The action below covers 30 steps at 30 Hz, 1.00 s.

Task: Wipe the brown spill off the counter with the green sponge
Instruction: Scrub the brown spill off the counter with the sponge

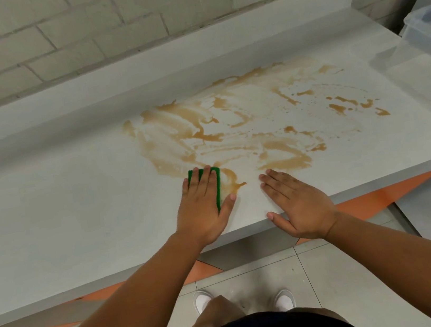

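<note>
A wide brown spill (234,127) is smeared in streaks and drops over the middle and right of the white counter (63,212). My left hand (203,206) lies flat on the green sponge (218,183), pressing it onto the counter at the spill's near left edge. Only the sponge's far end and right side show past the fingers. My right hand (297,204) rests flat on the counter near its front edge, fingers spread, just short of the spill and holding nothing.
A clear plastic bin (428,30) stands at the counter's far right. A raised ledge (140,71) and a white brick wall back the counter. Below the front edge are tiled floor and my white shoes (203,301).
</note>
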Tool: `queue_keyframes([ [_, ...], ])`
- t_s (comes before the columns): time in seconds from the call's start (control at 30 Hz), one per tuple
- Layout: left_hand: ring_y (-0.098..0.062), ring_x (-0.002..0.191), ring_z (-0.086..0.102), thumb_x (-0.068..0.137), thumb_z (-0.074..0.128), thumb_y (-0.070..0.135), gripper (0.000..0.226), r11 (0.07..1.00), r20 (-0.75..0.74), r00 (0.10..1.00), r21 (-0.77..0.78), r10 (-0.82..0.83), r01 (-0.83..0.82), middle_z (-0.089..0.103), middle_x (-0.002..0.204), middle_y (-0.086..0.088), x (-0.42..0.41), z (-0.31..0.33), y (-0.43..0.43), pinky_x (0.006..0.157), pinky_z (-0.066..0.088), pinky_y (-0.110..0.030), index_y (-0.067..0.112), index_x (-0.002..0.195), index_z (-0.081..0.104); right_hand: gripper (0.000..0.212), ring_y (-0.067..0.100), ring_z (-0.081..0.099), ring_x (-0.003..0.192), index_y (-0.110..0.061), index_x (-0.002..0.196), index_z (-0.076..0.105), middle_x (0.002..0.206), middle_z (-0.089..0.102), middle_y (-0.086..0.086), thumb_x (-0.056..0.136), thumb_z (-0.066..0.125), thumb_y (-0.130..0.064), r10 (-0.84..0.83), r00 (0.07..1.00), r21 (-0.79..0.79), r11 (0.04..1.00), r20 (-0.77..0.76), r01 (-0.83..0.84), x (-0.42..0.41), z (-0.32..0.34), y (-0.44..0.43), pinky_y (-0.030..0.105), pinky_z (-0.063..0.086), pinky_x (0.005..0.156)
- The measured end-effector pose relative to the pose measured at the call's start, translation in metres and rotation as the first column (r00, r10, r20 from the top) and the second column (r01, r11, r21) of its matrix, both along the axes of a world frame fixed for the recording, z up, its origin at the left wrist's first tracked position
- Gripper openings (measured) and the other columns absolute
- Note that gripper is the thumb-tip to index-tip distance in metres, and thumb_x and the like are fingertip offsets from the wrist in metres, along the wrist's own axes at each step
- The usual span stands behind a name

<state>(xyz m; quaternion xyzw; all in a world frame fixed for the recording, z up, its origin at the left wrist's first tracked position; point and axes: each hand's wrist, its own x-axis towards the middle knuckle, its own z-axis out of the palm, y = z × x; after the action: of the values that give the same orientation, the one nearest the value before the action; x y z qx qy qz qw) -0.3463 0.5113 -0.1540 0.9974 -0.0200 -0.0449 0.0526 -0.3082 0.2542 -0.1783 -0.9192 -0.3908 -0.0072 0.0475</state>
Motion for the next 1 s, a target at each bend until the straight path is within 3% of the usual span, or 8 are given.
queue_keyframes([
  [0.1, -0.024, 0.152, -0.009, 0.096, 0.007, 0.069, 0.082, 0.999, 0.002, 1.0, -0.031, 0.017, -0.017, 0.003, 0.166, -0.003, 0.014, 0.0, -0.027, 0.123, 0.0, -0.048, 0.015, 0.158, 0.009, 0.069, 0.023, 0.017, 0.149, -0.005, 0.148, 0.036, 0.158, 0.029, 0.011, 0.098, 0.031, -0.053, 0.0, 1.0, 0.015, 1.0, -0.008, 0.0, -0.001, 0.0, 0.0, 0.037, 0.016, 0.12],
  [0.33, -0.014, 0.15, -0.02, 0.099, 0.01, 0.064, 0.074, 0.972, -0.032, 0.972, -0.045, -0.233, 0.231, -0.007, 0.166, 0.002, -0.01, -0.001, -0.003, 0.124, 0.001, -0.044, 0.02, 0.158, 0.001, 0.073, 0.021, 0.013, 0.15, -0.008, 0.151, 0.03, 0.16, 0.023, 0.008, 0.098, 0.023, -0.057, -0.008, 1.0, 0.005, 1.0, -0.019, 0.008, -0.001, 0.0, -0.001, 0.036, 0.015, 0.121],
  [0.47, -0.019, 0.152, -0.013, 0.096, 0.003, 0.067, 0.08, 0.997, -0.013, 0.997, -0.037, -0.074, 0.073, -0.002, 0.166, -0.001, 0.007, 0.0, -0.012, 0.124, 0.0, -0.046, 0.018, 0.158, 0.006, 0.071, 0.02, 0.015, 0.149, -0.008, 0.15, 0.032, 0.159, 0.026, 0.007, 0.098, 0.025, -0.056, -0.012, 0.999, 0.041, 0.999, -0.038, 0.014, -0.001, 0.001, 0.0, 0.037, 0.019, 0.121],
  [0.6, -0.018, 0.151, -0.014, 0.092, -0.005, 0.07, 0.085, 0.976, -0.041, 0.999, -0.216, 0.017, -0.026, -0.004, 0.166, -0.001, 0.015, 0.001, -0.047, 0.123, -0.007, -0.045, 0.016, 0.158, 0.003, 0.064, 0.02, 0.022, 0.147, -0.004, 0.147, 0.037, 0.154, 0.035, 0.011, 0.097, 0.033, -0.044, -0.074, 0.988, 0.255, 0.961, -0.135, 0.107, 0.0, 0.005, 0.004, 0.037, 0.024, 0.119],
  [0.67, -0.013, 0.152, -0.01, 0.097, 0.004, 0.066, 0.077, 0.881, -0.114, 0.993, -0.465, 0.031, -0.08, -0.001, 0.167, 0.0, 0.013, 0.009, -0.048, 0.124, -0.005, -0.04, 0.02, 0.158, 0.002, 0.059, 0.021, 0.026, 0.144, -0.003, 0.144, 0.04, 0.151, 0.04, 0.013, 0.095, 0.035, -0.037, -0.137, 0.976, 0.365, 0.911, -0.168, 0.191, 0.001, 0.009, 0.008, 0.032, 0.021, 0.119],
  [0.77, -0.013, 0.147, 0.021, 0.099, 0.016, 0.064, 0.066, 0.646, -0.127, 0.975, -0.732, 0.182, -0.216, 0.025, 0.162, 0.002, 0.007, 0.025, -0.023, 0.12, 0.019, -0.033, 0.031, 0.156, 0.019, 0.058, 0.021, 0.026, 0.143, -0.004, 0.144, 0.041, 0.15, 0.04, 0.011, 0.094, 0.036, -0.033, -0.134, 0.975, 0.405, 0.893, -0.178, 0.197, 0.003, 0.017, 0.025, 0.027, 0.016, 0.119],
  [0.87, -0.016, 0.14, 0.037, 0.104, 0.022, 0.053, 0.057, 0.703, 0.045, 0.92, -0.66, 0.389, -0.265, 0.041, 0.154, -0.001, 0.001, 0.031, 0.019, 0.111, 0.025, -0.026, 0.025, 0.151, 0.036, 0.056, 0.023, 0.026, 0.144, -0.003, 0.145, 0.038, 0.153, 0.034, 0.011, 0.098, 0.035, -0.033, -0.061, 0.98, 0.389, 0.912, -0.192, 0.133, 0.007, 0.027, 0.063, 0.038, 0.023, 0.12],
  [1.0, -0.027, 0.142, 0.035, 0.105, 0.027, 0.045, 0.05, 0.797, 0.128, 0.88, -0.499, 0.457, -0.341, 0.046, 0.15, -0.005, -0.009, 0.023, 0.073, 0.114, 0.03, -0.038, 0.018, 0.145, 0.044, 0.059, 0.027, 0.007, 0.149, -0.002, 0.153, 0.017, 0.162, 0.011, 0.012, 0.105, 0.021, -0.035, -0.13, 0.952, 0.204, 0.96, -0.275, 0.19, 0.01, 0.03, 0.119, 0.037, 0.007, 0.123],
])
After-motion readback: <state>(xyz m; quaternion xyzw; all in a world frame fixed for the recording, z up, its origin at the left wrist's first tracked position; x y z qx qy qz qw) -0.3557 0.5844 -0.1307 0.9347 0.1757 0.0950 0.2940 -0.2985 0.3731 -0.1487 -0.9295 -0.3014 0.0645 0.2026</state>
